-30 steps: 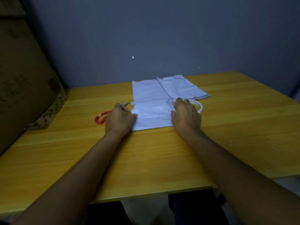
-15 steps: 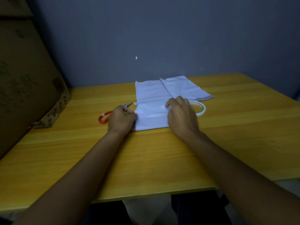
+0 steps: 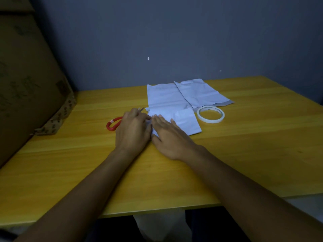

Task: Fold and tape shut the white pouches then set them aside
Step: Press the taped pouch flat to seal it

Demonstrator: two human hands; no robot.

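Note:
A folded white pouch [image 3: 185, 120] lies on the yellow table [image 3: 244, 145] in front of me. My right hand [image 3: 167, 135] presses flat on its left part with straight fingers. My left hand [image 3: 133, 130] rests beside it at the pouch's left edge, fingers lying over that edge. Behind the folded pouch lie two more flat white pouches [image 3: 174, 96], one overlapping the other. A roll of white tape [image 3: 210, 114] sits just right of the folded pouch.
Red-handled scissors [image 3: 113, 124] lie left of my left hand, partly hidden by it. A big cardboard box [image 3: 26, 84] stands along the table's left side. A grey wall closes the back.
My right hand slid left across the folded pouch, from its right edge to its left part, uncovering the tape roll. My left hand stayed at the left edge.

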